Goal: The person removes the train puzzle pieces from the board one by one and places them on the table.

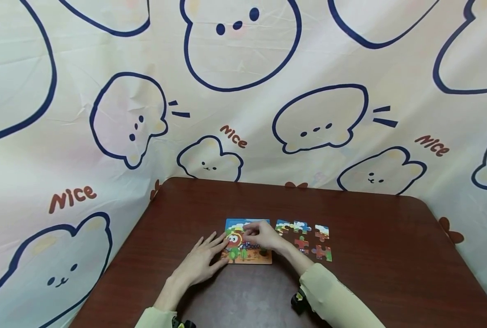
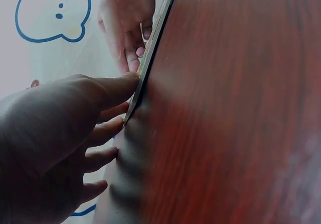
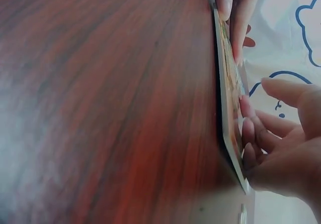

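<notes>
At the left edge of the puzzle board [image 1: 249,260] is the left hand [image 1: 199,261], its fingers spread apart and touching this edge. The board lies flat on the brown table [image 1: 374,282]. Above its surface is the right hand [image 1: 265,235], fingers bent — whether they pinch a piece, I cannot tell. Right of the board lie five loose pieces [image 1: 302,245].

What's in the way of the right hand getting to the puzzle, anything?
Nothing that I can see. The right hand is already over the puzzle, with fingers at its face. The left hand is at the left edge, and the loose pieces lie off to the right.
</notes>
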A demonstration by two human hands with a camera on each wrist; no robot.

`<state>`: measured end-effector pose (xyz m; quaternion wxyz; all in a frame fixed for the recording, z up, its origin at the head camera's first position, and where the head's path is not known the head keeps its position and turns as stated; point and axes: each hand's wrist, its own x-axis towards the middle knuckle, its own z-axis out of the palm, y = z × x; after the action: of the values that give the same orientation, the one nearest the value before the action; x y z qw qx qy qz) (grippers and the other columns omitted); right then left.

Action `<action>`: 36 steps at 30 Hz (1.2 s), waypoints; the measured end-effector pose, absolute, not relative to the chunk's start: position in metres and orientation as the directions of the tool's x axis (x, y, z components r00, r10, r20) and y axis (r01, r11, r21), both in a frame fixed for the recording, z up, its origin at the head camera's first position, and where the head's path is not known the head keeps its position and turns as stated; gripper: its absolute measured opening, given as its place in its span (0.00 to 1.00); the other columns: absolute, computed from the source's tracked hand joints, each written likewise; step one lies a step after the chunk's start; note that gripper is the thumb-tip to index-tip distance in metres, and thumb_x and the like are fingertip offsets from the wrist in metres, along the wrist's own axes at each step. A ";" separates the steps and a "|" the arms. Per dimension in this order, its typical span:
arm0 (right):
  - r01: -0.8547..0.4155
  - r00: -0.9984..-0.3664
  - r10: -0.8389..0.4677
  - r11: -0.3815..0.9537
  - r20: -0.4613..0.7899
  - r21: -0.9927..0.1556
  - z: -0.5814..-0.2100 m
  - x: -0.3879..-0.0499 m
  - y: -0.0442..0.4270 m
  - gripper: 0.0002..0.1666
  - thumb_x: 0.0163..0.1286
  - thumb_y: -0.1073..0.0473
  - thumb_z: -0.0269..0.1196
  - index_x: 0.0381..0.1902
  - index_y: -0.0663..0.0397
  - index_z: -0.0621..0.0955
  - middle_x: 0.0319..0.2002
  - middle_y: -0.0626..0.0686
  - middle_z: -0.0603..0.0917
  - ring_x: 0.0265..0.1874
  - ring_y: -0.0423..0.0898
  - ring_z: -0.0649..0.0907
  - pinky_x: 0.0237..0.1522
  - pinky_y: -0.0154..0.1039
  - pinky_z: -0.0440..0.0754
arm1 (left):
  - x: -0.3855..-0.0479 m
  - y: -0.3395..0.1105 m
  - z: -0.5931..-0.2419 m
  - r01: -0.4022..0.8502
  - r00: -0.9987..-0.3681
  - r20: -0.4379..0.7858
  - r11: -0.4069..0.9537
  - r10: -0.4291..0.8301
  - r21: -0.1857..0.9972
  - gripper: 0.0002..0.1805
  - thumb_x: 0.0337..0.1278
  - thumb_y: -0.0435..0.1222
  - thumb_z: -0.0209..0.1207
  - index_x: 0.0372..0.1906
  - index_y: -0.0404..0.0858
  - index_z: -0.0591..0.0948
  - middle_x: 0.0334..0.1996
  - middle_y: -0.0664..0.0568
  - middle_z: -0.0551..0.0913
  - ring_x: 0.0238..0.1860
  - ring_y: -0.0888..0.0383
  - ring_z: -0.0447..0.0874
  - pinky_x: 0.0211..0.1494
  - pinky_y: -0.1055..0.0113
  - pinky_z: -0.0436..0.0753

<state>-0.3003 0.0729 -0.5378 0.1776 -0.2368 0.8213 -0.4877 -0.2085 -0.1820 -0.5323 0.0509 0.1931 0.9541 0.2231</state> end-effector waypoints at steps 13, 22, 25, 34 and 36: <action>-0.297 -0.831 -0.556 0.401 0.027 -0.867 -0.543 -0.296 0.067 0.20 0.75 0.66 0.72 0.62 0.65 0.88 0.47 0.62 0.90 0.37 0.37 0.82 0.39 0.30 0.80 | -0.207 -0.182 -0.530 0.352 -0.919 -0.002 0.824 0.394 0.443 0.32 0.82 0.51 0.61 0.82 0.44 0.75 0.86 0.46 0.68 0.89 0.35 0.58 0.86 0.26 0.58; -0.225 -0.831 -0.557 0.313 0.014 -0.923 -0.548 -0.296 0.074 0.30 0.74 0.70 0.71 0.72 0.68 0.80 0.54 0.66 0.91 0.46 0.45 0.85 0.46 0.30 0.81 | -0.206 -0.180 -0.532 0.358 -0.916 -0.004 0.823 0.401 0.441 0.31 0.82 0.50 0.60 0.81 0.45 0.76 0.86 0.46 0.67 0.89 0.35 0.58 0.86 0.26 0.57; -0.260 -0.839 -0.543 0.329 0.043 -0.908 -0.550 -0.295 0.076 0.31 0.73 0.71 0.72 0.72 0.67 0.80 0.55 0.67 0.89 0.46 0.47 0.84 0.46 0.32 0.81 | -0.207 -0.179 -0.532 0.355 -0.916 -0.011 0.826 0.400 0.438 0.31 0.83 0.50 0.60 0.82 0.45 0.76 0.86 0.45 0.67 0.89 0.35 0.57 0.86 0.26 0.57; -0.402 -0.873 -0.454 0.470 0.175 -0.785 -0.562 -0.295 0.070 0.19 0.70 0.65 0.77 0.56 0.62 0.88 0.35 0.51 0.86 0.31 0.35 0.80 0.37 0.31 0.82 | -0.207 -0.180 -0.531 0.373 -0.911 0.009 0.814 0.413 0.446 0.31 0.83 0.49 0.60 0.81 0.43 0.76 0.85 0.42 0.68 0.88 0.33 0.59 0.84 0.23 0.57; -0.423 -0.875 -0.441 0.497 0.199 -0.757 -0.563 -0.295 0.067 0.12 0.71 0.63 0.77 0.49 0.59 0.89 0.31 0.49 0.85 0.28 0.32 0.78 0.34 0.30 0.80 | -0.207 -0.181 -0.531 0.384 -0.906 0.017 0.804 0.423 0.454 0.31 0.82 0.49 0.61 0.81 0.42 0.76 0.85 0.41 0.69 0.87 0.31 0.59 0.83 0.22 0.58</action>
<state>-0.2947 0.0672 -0.5630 0.0103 -0.2498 0.8652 -0.4346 -0.2072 -0.1808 -0.5312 0.0426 0.2126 0.9488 0.2297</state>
